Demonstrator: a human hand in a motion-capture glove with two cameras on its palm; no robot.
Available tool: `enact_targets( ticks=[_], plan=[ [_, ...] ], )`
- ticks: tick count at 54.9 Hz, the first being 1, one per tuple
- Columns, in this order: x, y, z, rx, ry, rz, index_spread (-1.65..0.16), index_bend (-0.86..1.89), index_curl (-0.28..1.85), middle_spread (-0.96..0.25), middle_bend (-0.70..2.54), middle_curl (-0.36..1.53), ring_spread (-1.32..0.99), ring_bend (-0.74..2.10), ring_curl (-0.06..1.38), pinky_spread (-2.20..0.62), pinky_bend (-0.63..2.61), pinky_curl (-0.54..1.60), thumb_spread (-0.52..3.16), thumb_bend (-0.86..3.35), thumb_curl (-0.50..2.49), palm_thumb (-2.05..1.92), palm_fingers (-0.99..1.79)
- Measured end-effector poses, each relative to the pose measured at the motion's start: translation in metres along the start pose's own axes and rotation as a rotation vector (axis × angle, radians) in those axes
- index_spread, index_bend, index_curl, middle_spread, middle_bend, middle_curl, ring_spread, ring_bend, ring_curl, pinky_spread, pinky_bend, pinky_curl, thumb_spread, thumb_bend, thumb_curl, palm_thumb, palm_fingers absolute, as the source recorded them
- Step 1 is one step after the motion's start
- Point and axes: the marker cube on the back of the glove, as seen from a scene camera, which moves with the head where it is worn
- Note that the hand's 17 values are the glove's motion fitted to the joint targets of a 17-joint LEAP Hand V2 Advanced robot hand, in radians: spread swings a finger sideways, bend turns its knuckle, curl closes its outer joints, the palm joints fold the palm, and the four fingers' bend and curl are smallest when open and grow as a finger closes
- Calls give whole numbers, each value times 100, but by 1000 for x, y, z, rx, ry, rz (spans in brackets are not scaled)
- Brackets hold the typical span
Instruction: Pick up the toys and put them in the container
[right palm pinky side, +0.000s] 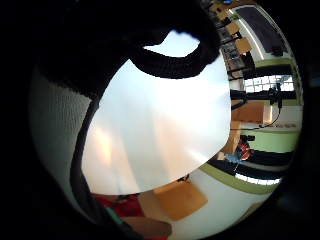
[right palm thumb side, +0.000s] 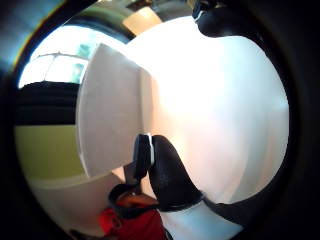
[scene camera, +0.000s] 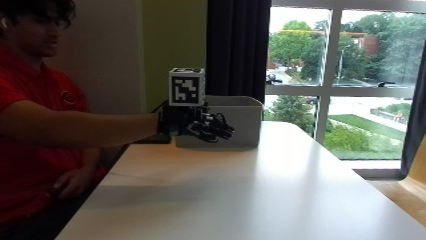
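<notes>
Hovering gloved right hand (scene camera: 200, 125) beside grey container (scene camera: 233, 117) front wall, fingers (scene camera: 219, 131) loosely curled, holding nothing, white table (scene camera: 266, 190).

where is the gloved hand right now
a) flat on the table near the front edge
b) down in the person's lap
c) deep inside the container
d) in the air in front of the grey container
d: in the outside view the gloved right hand hangs above the white table, just in front of the grey container, with its fingers loosely curled and no toy visible in them.
</notes>
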Motion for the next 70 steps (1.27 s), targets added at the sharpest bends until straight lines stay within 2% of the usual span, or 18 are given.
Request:
enact_targets(
  ticks=[16,44,70],
  plan=[
    [10,11,5,-27,91,11,-41,22,50,-13,22,41,-5,37,21,10,72,28,112,-5,24,-6,5],
    [51,45,-18,-7,81,8,-42,21,49,-13,19,39,-5,31,21,10,67,29,114,-5,24,-5,9],
    [76,56,-9,-46,66,31,-42,22,49,-14,18,37,-7,31,23,9,62,30,116,-4,25,-4,13]
  ],
)
